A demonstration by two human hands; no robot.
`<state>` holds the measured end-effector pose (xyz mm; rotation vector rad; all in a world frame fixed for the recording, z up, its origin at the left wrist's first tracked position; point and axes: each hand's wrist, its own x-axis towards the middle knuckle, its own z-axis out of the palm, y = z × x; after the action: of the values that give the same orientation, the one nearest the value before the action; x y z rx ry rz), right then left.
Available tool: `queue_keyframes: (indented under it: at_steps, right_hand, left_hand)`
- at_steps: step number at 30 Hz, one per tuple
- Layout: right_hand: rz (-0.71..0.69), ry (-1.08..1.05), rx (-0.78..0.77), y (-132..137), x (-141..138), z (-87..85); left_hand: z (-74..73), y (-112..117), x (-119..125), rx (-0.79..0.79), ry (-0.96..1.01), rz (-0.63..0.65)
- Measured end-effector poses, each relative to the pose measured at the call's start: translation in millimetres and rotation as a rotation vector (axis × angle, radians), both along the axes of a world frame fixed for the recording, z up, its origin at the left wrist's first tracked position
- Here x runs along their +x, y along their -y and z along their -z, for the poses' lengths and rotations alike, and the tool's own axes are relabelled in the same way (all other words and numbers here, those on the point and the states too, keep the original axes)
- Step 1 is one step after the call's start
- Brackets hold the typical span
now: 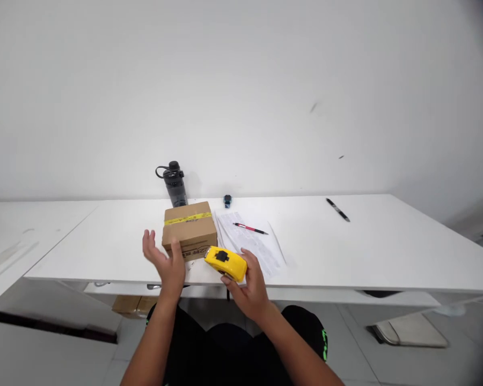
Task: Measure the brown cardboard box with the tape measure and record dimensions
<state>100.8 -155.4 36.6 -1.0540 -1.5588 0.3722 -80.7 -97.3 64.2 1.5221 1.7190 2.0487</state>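
Observation:
A yellow tape measure (232, 264) with a black button is gripped in my right hand (251, 289), above the table's front edge. No blade can be made out coming from it. My left hand (169, 268) is open, fingers spread, just in front of the left side of a brown cardboard box (193, 230). Yellow tape runs across the top of the box, and dark print shows on its front. Whether my left fingers touch the box I cannot tell. The tape measure overlaps the box's lower right corner in the view.
Printed paper sheets (261, 252) lie right of the box, with a red and black pen (250, 229) on them. A dark water bottle (175, 185) stands behind the box. A watch (227, 200) lies near the wall, and a black pen (338, 209) farther right on the white table (346, 252).

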Motion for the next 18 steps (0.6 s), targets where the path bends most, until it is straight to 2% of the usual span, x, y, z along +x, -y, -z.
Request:
queue_keyframes:
  at_steps: [1,2,3,5,6,7,9,11,12,14,15,17,18]
  right_hand:
    - [0.029,-0.060,-0.027,5.1,1.4,10.7]
    - [0.053,-0.128,-0.057,9.7,1.4,19.3]
    - [0.066,-0.194,-0.089,14.1,0.3,25.7]
    - [0.053,-0.280,-0.144,22.4,-2.4,32.3]
    - [0.021,-0.282,-0.166,26.1,-2.4,33.3]
    - [-0.031,-0.254,-0.186,29.1,-0.5,33.1]
    - [-0.152,-0.145,-0.224,30.7,10.6,31.2]
    - [-0.217,-0.038,-0.232,22.8,31.7,28.9]
    - [-0.201,0.003,-0.222,14.5,45.1,27.8]
    - [-0.060,0.101,-0.199,-9.8,74.3,25.9]
    - [0.062,0.170,-0.185,-24.7,88.7,25.0]
    - [0.338,0.401,-0.239,-55.3,113.2,23.2]
    - [0.424,0.558,-0.292,-69.2,122.3,22.3]
  left_hand:
    - [2.5,11.6,8.7,0.048,-0.017,0.057]
    - [5.1,24.6,18.5,0.061,-0.003,0.169]
    - [7.8,37.9,28.7,0.012,0.035,0.350]
    - [12.1,59.5,48.1,-0.208,0.160,0.741]
    - [13.5,65.5,56.4,-0.331,0.228,0.873]
    - [14.6,67.5,63.5,-0.429,0.295,0.934]
    - [16.0,59.2,74.1,-0.538,0.409,0.908]
    - [18.1,39.1,83.3,-0.566,0.484,0.852]
    - [19.7,27.0,88.8,-0.575,0.498,0.863]
    - [24.3,3.9,104.0,-0.595,0.497,0.948]
    - [26.9,-5.9,113.6,-0.602,0.494,1.008]
    - [32.0,-20.5,134.7,-0.623,0.516,1.134]
    - [33.8,-25.6,144.6,-0.632,0.534,1.191]
